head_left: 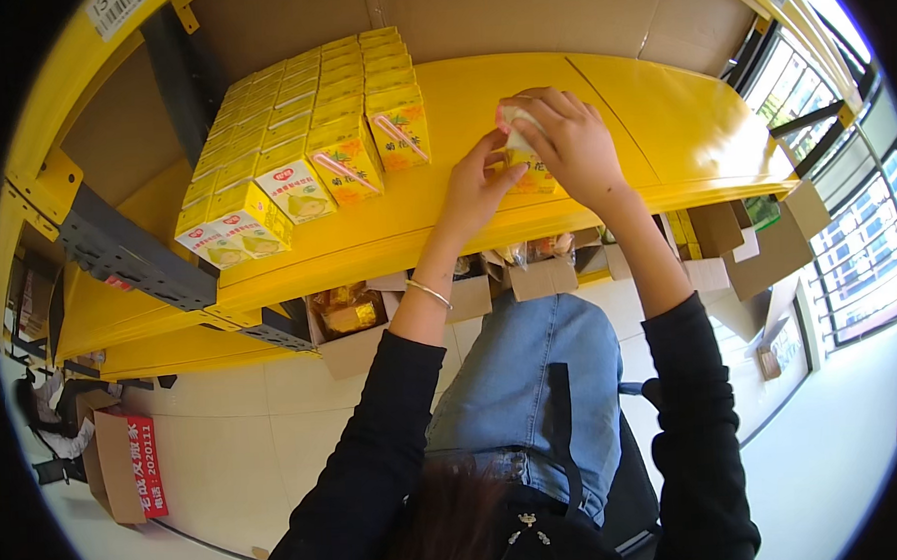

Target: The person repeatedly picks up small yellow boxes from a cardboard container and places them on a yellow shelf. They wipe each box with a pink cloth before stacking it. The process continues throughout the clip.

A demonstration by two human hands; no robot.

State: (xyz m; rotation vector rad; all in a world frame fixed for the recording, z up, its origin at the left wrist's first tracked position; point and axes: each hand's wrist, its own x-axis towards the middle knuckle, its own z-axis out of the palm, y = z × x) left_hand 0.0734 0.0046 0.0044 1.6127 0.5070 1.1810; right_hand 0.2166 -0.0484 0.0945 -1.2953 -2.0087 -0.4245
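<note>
On a yellow metal shelf (446, 220) stand rows of drink cartons (346, 160), yellow and white, several with a wrapped straw on the front. Right of them, a single yellow carton (532, 175) stands under my hands. My right hand (566, 136) is closed round a crumpled white cloth or tissue (518, 123) with a pink edge, held over that carton's top. My left hand (482, 181), fingers apart and curved, is at the carton's left side; whether it touches the carton is hard to tell. A bangle circles the left wrist.
Dark upright posts (139, 248) frame the shelf at left, with brown cardboard (557, 12) behind it. Below are open boxes (349, 314) of packaged goods and more cartons (777, 243) at right. Another person (57, 417) is partly seen at far left by a box (119, 467).
</note>
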